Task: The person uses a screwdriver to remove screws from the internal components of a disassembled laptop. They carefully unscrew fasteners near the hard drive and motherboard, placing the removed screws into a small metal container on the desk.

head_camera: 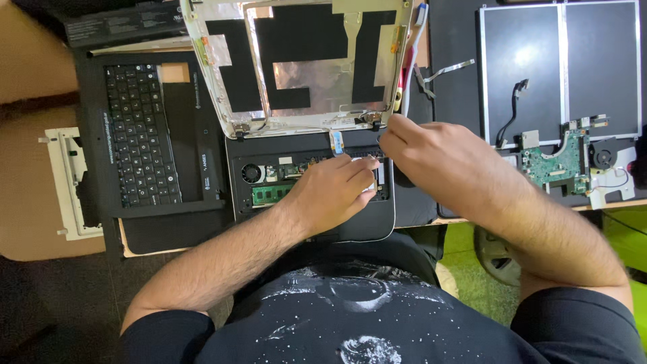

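An opened laptop base (251, 202) with exposed fan, green memory stick (269, 194) and circuitry lies on the desk before me. Its bare lid shell (303, 61), lined with foil and black tape, stands tilted open behind it. My left hand (333, 192) rests on the base's right part, fingers curled over the internals. My right hand (431, 152) is at the right hinge area, fingertips pinched near the hinge; what they pinch is too small to tell.
A detached black keyboard bezel (145, 135) lies to the left, a white plastic bracket (67, 182) beyond it. At right sit bare screen panels (559, 61), a green circuit board (559, 162) and a small fan (604, 158). A battery (121, 23) lies top left.
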